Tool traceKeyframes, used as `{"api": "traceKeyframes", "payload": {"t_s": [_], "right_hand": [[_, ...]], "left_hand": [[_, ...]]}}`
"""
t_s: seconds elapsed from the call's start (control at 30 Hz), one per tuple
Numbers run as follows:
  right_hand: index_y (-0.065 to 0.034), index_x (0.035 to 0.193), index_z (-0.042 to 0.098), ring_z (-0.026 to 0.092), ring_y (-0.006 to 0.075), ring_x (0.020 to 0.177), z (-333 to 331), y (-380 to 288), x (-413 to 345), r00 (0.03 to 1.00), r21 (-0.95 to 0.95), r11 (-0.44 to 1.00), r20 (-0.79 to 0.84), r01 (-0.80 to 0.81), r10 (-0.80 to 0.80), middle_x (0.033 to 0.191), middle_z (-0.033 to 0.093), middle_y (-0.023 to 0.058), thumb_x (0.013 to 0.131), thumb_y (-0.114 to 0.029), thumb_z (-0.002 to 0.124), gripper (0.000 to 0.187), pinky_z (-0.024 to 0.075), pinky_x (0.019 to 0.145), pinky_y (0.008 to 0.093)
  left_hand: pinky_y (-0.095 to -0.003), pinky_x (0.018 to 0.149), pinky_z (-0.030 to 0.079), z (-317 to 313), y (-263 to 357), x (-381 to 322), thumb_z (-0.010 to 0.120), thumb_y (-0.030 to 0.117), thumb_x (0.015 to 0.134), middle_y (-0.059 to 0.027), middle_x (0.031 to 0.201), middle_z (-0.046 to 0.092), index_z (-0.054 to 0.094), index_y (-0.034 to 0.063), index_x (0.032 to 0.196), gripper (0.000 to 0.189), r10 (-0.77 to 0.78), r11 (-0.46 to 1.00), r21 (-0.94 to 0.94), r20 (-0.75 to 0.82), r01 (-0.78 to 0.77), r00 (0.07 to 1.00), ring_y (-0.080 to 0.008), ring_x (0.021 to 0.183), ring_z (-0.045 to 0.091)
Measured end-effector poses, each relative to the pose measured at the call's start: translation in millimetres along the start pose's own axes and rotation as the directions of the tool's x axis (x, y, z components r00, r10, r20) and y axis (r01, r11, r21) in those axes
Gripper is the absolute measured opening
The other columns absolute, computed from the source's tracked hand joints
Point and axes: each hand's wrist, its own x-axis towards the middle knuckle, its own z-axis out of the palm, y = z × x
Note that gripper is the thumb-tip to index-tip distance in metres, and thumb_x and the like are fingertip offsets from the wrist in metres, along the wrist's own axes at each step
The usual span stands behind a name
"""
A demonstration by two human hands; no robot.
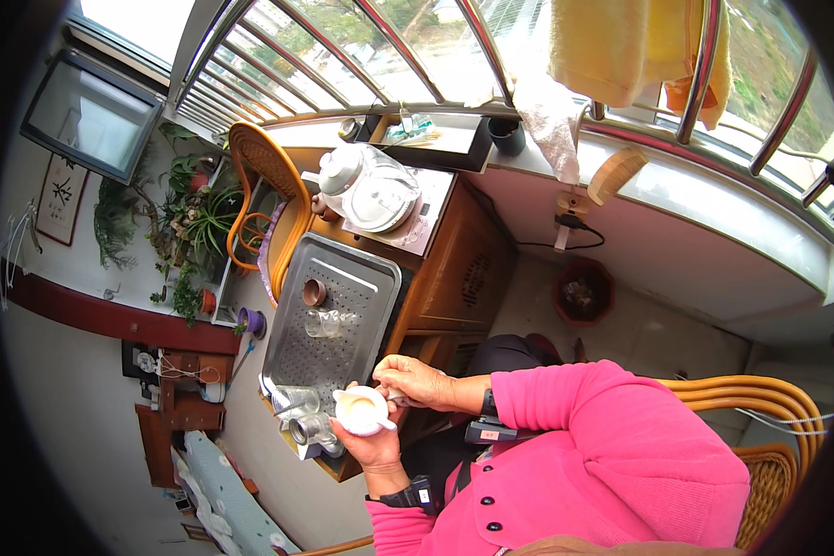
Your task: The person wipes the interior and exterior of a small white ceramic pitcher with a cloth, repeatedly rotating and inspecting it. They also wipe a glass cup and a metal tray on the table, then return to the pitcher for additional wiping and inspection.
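Observation:
My left hand (pixel 375 452) cradles a small white pitcher (pixel 363 411) with a spout and handle, its mouth tilted up toward me. Right beside it, my right hand (pixel 417 384) is closed around a crumpled, pale cloth-like piece (pixel 401 398), mostly hidden by the fingers. Both hands are over the near edge of a dark perforated tea tray (pixel 320 368). On the tray are a brown cup (pixel 313 292) and clear glass cups (pixel 323 323). Close to my left hand stand a clear glass vessel (pixel 297 399) and another glass container (pixel 309 429) at the tray's corner.
A glass kettle (pixel 375 191) with a white lid sits on a heating base (pixel 427 208) beyond the tray. A wooden cabinet (pixel 452 285) supports them. A rattan chair (pixel 267 201) stands across. Metal railings (pixel 340 52) and a window ledge (pixel 723 208) with a wooden comb (pixel 617 175) lie rightward.

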Motion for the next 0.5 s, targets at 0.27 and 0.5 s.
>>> {"api": "traceKeyframes", "payload": {"t_s": [0.27,0.5], "right_hand": [[0.0019,0.114,0.05,0.064,0.0153,0.079,7.4,6.0,2.5,0.964,-0.278,0.93,0.175,0.241,-0.198,0.094,0.065,0.0101,0.091,-0.004,0.056,0.025,0.0538,0.075,0.0305],[-0.003,0.103,0.062,0.066,0.0195,0.084,-1.2,7.0,-0.2,0.892,-0.739,0.529,0.223,0.418,-0.392,0.102,0.063,0.0114,0.088,-0.012,0.063,0.018,0.0521,0.08,0.0325]], "left_hand": [[-0.0494,0.077,0.052,0.1,9.7,5.3,0.048,0.066,0.089,-0.0199,0.107,0.061,0.045,0.0122,0.135,0.071,0.142,0.988,-0.06,0.009,-0.142,0.99,-0.0318,0.078,0.062],[-0.0487,0.076,0.052,4.9,13.5,2.8,0.048,0.066,0.089,-0.0197,0.108,0.061,0.045,0.013,0.135,0.071,0.153,0.988,-0.001,-0.034,-0.154,0.988,-0.0309,0.079,0.061]]}}
